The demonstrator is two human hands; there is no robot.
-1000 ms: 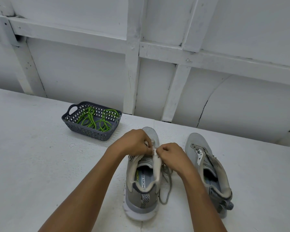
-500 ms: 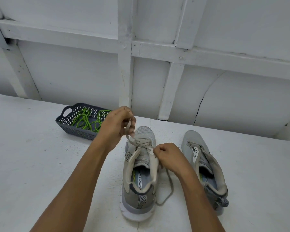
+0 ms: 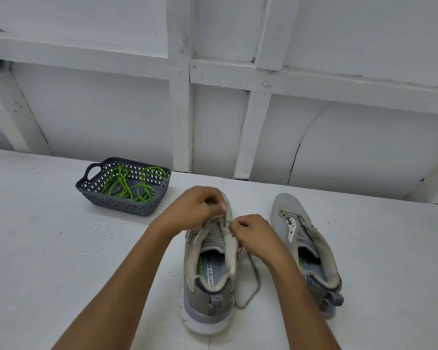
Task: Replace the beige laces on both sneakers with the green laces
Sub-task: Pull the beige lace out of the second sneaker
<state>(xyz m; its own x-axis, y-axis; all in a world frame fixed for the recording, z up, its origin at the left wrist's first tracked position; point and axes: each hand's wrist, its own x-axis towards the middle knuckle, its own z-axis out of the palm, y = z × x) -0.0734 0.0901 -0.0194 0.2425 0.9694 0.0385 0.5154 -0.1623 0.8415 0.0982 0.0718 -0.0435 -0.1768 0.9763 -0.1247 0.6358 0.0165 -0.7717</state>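
White worktop (image 3: pixel 48 248) carries left sneaker (image 3: pixel 208 279), right sneaker (image 3: pixel 296 238) and basket (image 3: pixel 116 207) of green laces (image 3: pixel 129 185); left hand (image 3: pixel 192 208) fingers (image 3: pixel 222 205) pinch beige lace (image 3: pixel 255 274) at toe eyelets; right hand (image 3: pixel 253 236) grips left sneaker's eyelet flap; I would draw straight, one eyelet per pull.

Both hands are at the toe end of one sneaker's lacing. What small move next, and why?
Probably pull the beige lace up out of the eyelets near the toe: the left hand pinches it there, the right hand grips the laced sneaker, and the green laces lie in the basket.
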